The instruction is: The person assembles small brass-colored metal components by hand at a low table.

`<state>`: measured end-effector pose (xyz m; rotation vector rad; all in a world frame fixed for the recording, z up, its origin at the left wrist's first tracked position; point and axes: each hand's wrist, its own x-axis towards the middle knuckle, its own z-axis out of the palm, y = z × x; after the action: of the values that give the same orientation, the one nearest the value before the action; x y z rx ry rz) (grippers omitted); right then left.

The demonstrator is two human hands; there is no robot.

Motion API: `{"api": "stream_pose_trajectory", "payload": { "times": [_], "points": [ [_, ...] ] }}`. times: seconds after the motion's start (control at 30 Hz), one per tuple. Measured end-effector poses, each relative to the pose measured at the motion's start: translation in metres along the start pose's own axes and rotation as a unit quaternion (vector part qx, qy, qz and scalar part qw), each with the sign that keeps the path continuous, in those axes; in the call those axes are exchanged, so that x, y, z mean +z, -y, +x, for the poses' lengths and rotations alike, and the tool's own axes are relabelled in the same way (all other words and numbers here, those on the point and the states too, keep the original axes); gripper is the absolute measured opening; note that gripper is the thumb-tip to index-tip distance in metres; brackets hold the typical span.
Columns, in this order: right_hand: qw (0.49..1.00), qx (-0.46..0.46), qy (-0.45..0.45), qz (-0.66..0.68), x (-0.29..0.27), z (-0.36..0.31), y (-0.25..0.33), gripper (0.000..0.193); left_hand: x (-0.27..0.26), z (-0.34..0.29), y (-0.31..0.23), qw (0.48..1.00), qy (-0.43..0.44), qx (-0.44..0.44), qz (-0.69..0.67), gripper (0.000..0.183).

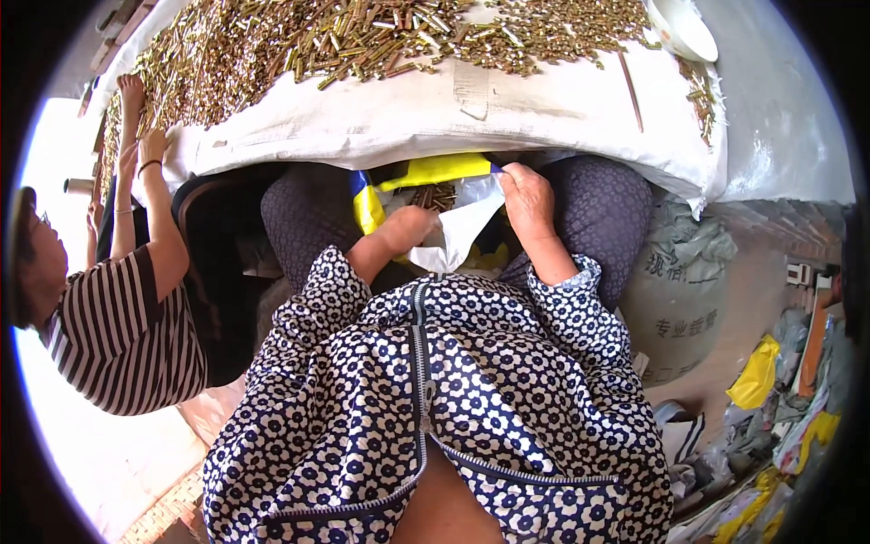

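Note:
Between my knees is a white, yellow and blue plastic bag (449, 166), its mouth spread wide. Several thin brass-coloured metal pieces (433, 196) show inside it. My right hand (529, 201) is closed on the bag's upper right edge, thumb and fingers pinching the plastic. At the left side of the mouth is my left hand (407, 230), beside a folded-down white flap; motion smears its fingers, and whether they grip anything cannot be made out.
Ahead stands a white-covered table (381, 122) heaped with small brass-coloured metal pieces (227, 72). A white bowl (685, 32) and a thin rod (630, 91) lie at its right. A co-worker in a striped shirt (127, 335) reaches over its left edge. A full sack (675, 299) stands at my right.

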<state>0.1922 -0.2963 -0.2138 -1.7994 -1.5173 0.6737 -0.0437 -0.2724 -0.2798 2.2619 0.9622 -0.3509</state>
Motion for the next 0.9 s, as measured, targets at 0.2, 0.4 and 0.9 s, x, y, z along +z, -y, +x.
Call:
{"api": "stream_pose_trajectory", "payload": {
  "times": [0.2,0.4,0.9],
  "points": [
    [0.998,-0.022,-0.039,0.040,-0.028,-0.004,-0.007,0.010,-0.032,-0.025,-0.033,0.993,-0.088,0.033,-0.064,0.016],
    [0.982,0.021,-0.125,0.142,-0.076,-0.007,0.018,0.014,-0.075,-0.033,-0.055,0.972,-0.199,0.128,0.000,0.007],
    [0.954,-0.117,-0.073,-0.265,-0.060,-0.022,0.076,0.047,-0.033,-0.018,-0.031,0.991,-0.077,0.113,-0.003,0.015]
  ]
}}
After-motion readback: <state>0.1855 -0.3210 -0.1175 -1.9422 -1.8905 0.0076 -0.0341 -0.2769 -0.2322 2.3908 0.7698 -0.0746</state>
